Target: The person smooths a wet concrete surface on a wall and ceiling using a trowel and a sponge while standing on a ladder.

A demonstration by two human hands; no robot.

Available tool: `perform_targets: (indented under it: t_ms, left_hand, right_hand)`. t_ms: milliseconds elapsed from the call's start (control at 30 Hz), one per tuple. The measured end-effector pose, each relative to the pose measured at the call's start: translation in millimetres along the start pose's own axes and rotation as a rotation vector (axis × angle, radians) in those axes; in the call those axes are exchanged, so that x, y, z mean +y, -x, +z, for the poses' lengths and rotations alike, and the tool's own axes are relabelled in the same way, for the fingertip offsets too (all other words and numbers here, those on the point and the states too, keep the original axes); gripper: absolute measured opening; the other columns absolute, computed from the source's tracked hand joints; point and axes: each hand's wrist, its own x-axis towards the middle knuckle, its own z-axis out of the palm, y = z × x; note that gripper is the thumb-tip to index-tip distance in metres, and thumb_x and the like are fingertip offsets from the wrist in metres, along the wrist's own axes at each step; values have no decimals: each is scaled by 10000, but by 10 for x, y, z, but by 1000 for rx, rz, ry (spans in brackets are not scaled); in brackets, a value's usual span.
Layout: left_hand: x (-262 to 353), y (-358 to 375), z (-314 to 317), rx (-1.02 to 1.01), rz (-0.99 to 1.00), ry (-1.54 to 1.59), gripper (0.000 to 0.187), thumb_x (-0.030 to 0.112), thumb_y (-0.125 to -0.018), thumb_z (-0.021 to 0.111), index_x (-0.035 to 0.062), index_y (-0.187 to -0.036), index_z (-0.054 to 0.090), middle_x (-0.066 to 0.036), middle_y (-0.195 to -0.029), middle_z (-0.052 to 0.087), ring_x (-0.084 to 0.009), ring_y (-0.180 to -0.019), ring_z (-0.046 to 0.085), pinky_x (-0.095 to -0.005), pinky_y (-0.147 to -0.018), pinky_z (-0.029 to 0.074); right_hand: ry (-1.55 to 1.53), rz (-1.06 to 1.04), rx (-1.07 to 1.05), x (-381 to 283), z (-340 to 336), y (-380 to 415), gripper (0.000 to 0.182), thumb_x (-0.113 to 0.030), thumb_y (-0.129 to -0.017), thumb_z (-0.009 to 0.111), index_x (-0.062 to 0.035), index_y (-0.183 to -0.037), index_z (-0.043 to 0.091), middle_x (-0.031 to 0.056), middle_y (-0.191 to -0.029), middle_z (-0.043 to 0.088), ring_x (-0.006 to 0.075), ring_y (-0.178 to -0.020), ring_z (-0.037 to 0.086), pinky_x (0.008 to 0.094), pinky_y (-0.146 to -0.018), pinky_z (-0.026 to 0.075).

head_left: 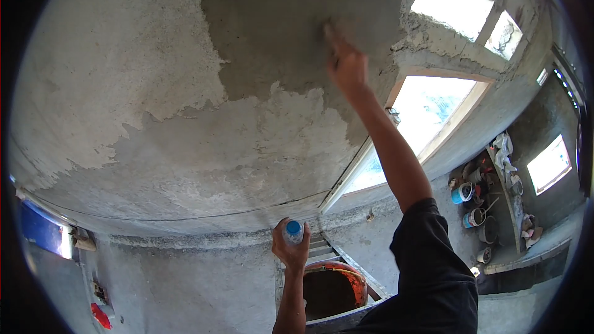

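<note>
My left hand (291,248) is wrapped round a clear plastic bottle (293,239) with a blue cap, held upright low in the view. My right hand (348,62) reaches up to the wet, darker patch of cement plaster (272,18) on the wall. Its fingers are bent and smeared by motion at the tips; whatever they press against the plaster is too blurred to name. Pale, dry plaster (124,43) with a ragged edge lies left of the wet patch. Below my left hand, an orange bucket (356,281) holds a dark grey mix.
A ladder-like frame (349,263) stands around the bucket. To the right of the wet plaster are a wood-framed window (455,111) and rough openings above it. Several buckets (463,193) stand along the far right. A red object (100,315) lies at lower left.
</note>
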Motion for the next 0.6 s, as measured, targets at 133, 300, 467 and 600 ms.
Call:
perform_targets:
  t_ms: [133,300,467,600]
  left_hand:
    - [-41,10,-8,-5,-9,-2,411,173,-696,828,26,-1020,623,-143,-978,662,-311,-873,655,-385,-789,523]
    - [-27,19,-6,-7,-22,20,426,185,-697,830,32,-1034,618,-145,-982,661,-323,-878,653,-395,-787,522]
    - [-13,-22,1,5,18,10,422,153,-672,837,30,-1008,612,-150,-954,667,-322,-842,670,-394,-751,549]
    - [2,-25,-15,1,-1,2,430,151,-669,841,27,-1010,611,-154,-960,666,-324,-843,671,-393,-752,551]
  right_hand:
    - [-61,44,-281,-228,-69,433,528,73,-717,532,-82,-1212,627,209,-1299,555,362,-1106,606,406,-930,532]
    - [-90,25,120,-174,-71,-88,541,74,-726,511,-83,-1233,616,215,-1317,539,367,-1161,572,391,-939,528]
    - [-31,-135,-82,-148,399,228,656,101,-705,513,-101,-1329,542,197,-1359,511,380,-1243,504,400,-961,518]
    - [-112,-207,-197,-494,357,643,709,132,-675,509,-130,-1332,548,153,-1343,541,339,-1209,544,374,-893,564]
